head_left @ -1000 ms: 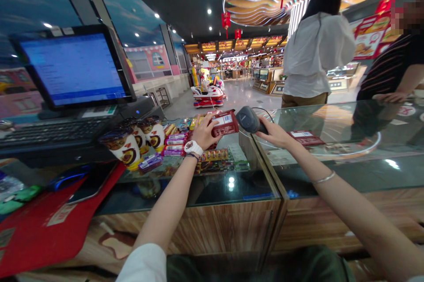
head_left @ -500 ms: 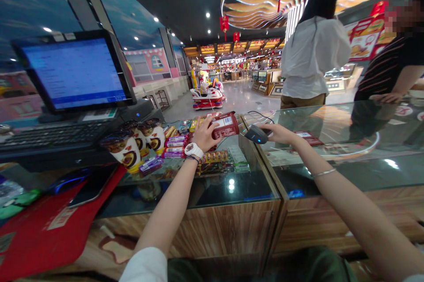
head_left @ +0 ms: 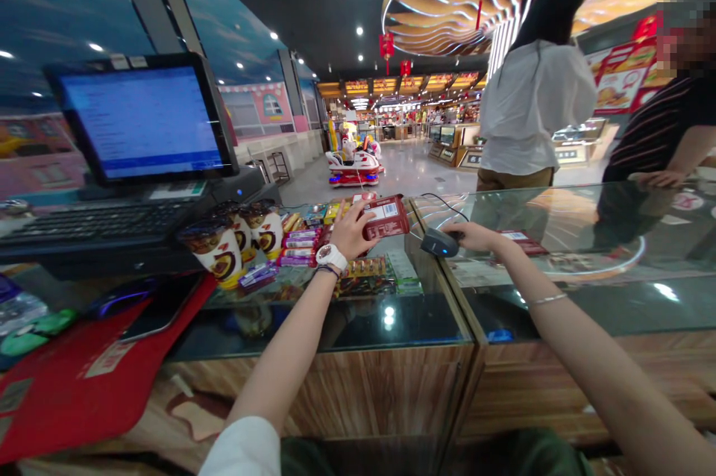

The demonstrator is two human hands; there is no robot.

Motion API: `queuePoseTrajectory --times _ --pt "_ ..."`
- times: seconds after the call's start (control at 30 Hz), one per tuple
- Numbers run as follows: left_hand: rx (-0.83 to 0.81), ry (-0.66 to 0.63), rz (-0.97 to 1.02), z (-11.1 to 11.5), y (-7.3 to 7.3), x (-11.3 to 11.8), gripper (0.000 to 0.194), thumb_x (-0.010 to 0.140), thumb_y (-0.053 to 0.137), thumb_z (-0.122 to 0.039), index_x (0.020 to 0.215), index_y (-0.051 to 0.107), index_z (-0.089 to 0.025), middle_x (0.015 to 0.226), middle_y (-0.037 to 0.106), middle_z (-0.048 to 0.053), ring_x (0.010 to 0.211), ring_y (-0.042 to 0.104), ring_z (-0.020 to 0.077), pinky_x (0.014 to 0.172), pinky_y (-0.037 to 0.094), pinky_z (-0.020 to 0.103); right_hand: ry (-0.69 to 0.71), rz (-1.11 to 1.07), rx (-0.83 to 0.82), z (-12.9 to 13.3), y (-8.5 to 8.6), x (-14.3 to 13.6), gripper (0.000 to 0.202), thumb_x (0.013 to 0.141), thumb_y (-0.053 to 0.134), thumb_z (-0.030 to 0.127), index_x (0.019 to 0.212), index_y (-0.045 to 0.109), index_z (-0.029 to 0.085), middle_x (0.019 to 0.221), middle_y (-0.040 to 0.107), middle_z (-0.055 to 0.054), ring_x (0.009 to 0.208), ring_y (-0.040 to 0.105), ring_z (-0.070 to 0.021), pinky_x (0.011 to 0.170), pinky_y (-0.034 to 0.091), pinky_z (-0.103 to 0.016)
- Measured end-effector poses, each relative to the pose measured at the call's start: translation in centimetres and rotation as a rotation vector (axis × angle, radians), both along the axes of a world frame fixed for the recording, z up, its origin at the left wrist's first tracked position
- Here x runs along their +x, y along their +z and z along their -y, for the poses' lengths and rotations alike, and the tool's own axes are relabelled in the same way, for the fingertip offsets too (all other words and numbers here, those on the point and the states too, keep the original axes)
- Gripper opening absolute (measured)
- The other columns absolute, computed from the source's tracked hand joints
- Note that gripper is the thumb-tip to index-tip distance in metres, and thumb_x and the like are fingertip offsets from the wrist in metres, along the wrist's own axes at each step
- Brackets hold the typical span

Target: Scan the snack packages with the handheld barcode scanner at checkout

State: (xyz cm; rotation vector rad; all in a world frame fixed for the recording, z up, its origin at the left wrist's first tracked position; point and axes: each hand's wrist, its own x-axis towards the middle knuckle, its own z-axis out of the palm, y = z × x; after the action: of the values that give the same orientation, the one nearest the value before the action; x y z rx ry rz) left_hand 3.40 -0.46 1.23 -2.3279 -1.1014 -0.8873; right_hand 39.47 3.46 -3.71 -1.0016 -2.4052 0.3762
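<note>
Arms [head_left: 294,338] outstretched — left [head_left: 350,232] gripping packet [head_left: 390,219], right [head_left: 474,236] scanner [head_left: 438,243]

Monitor [head_left: 145,118] at left, keyboard [head_left: 83,228] in front of it. Phone [head_left: 162,313] on mat [head_left: 72,379], nearer the wearer. Cups [head_left: 221,258] right of keyboard, on left counter [head_left: 385,327]; sweets [head_left: 299,246] just right of cups. Packet [head_left: 388,217] in left hand [head_left: 353,232], scanner [head_left: 439,242] in right hand [head_left: 475,236]. Bar [head_left: 520,241] on right counter [head_left: 593,297]. Two people [head_left: 531,103] beyond right counter, ride [head_left: 353,166] on floor [head_left: 408,171] further back.
</note>
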Motion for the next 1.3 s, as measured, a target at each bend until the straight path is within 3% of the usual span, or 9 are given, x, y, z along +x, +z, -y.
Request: queuePoseTrajectory --times 0.1,0.2,0.3,0.43,0.53,0.63,0.87,1.17,1.3 --pt "-0.019 -0.002 0.008 0.2 -0.3 0.2 0.046 0.071 0.079 -0.037 0.112 0.063 -0.025 0.146 0.053 0.012 0.137 0.048 0.0326 0.122 0.019 0.062 -0.053 -0.044 0.04 0.0 0.3 -0.3 0.057 0.064 0.049 0.002 0.111 0.074 0.024 0.116 0.074 -0.004 0.112 0.068 -0.0266 0.103 0.051 -0.048" --pt "-0.038 -0.013 0.016 0.6 -0.3 0.3 0.046 0.07 0.08 -0.037 0.111 0.063 -0.024 0.145 0.054 0.012 0.137 0.048 0.0319 0.122 0.021 0.06 -0.105 -0.143 0.186 0.8 1.2 -1.8 0.06 0.073 0.051 0.008 0.13 0.064 0.024 0.135 0.064 -0.008 0.128 0.057 -0.0284 0.111 0.043 -0.052" --pt "-0.039 -0.023 0.022 1.2 -0.1 -0.1 0.047 0.069 0.08 -0.038 0.11 0.062 -0.023 0.144 0.054 0.013 0.136 0.049 0.0311 0.122 0.022 0.058 -0.088 -0.195 0.358 2.1 2.2 -4.7 0.063 0.083 0.062 0.025 0.145 0.048 0.025 0.15 0.048 -0.012 0.14 0.044 -0.0304 0.116 0.035 -0.056" --pt "-0.039 -0.029 0.032 2.2 0.2 -1.6 0.047 0.067 0.08 -0.038 0.108 0.062 -0.024 0.144 0.054 0.012 0.136 0.048 0.0317 0.122 0.021 0.058 -0.014 -0.107 0.516 3.8 3.1 -9.9 0.073 0.082 0.072 0.038 0.147 0.042 0.029 0.157 0.036 -0.012 0.145 0.034 -0.0325 0.116 0.035 -0.056" --pt "-0.053 -0.011 0.057 2.5 0.3 -3.3 0.048 0.066 0.08 -0.039 0.108 0.062 -0.024 0.141 0.056 0.012 0.133 0.051 0.0318 0.122 0.021 0.057 -0.002 -0.035 0.631 4.6 3.4 -13.4 0.059 0.087 0.067 0.034 0.142 0.048 0.029 0.154 0.043 -0.011 0.144 0.037 -0.033 0.116 0.034 -0.058" --pt "-0.089 0.022 0.119 2.5 0.2 -5.1 0.047 0.065 0.08 -0.037 0.106 0.063 -0.024 0.136 0.058 0.011 0.13 0.053 0.0319 0.121 0.024 0.057 0.02 0.027 0.724 4.9 3.4 -16.3 0.038 0.094 0.057 0.027 0.132 0.059 0.029 0.138 0.06 -0.009 0.131 0.053 -0.028 0.115 0.037 -0.052" --pt "-0.248 0.009 0.209 1.0 0.7 -8.4 0.045 0.066 0.081 -0.038 0.104 0.063 -0.023 0.123 0.062 0.007 0.119 0.057 0.0288 0.111 0.038 0.051 0.005 0.11 0.834 4.2 2.5 -21.5 0.026 0.098 0.049 0.018 0.112 0.07 0.022 0.11 0.074 -0.008 0.099 0.067 -0.0224 0.092 0.05 -0.039" --pt "-0.444 -0.063 0.243 -2.1 -0.1 -10.2 0.032 0.078 0.074 -0.036 0.104 0.065 -0.02 0.118 0.067 0.008 0.115 0.059 0.0263 0.105 0.043 0.044 -0.087 0.175 0.899 3.7 2.0 -23.6 0.022 0.098 0.05 0.017 0.105 0.071 0.017 0.098 0.076 -0.008 0.082 0.064 -0.0192 0.08 0.045 -0.033" --pt "-0.478 -0.011 0.182 -1.6 -0.5 -9.9 0.028 0.083 0.068 -0.032 0.108 0.065 -0.021 0.129 0.065 0.008 0.124 0.057 0.0264 0.115 0.033 0.051 -0.107 0.183 0.848 4.2 1.7 -23.8 0.022 0.098 0.051 0.017 0.108 0.071 0.016 0.099 0.076 -0.009 0.084 0.064 -0.0199 0.081 0.043 -0.034"
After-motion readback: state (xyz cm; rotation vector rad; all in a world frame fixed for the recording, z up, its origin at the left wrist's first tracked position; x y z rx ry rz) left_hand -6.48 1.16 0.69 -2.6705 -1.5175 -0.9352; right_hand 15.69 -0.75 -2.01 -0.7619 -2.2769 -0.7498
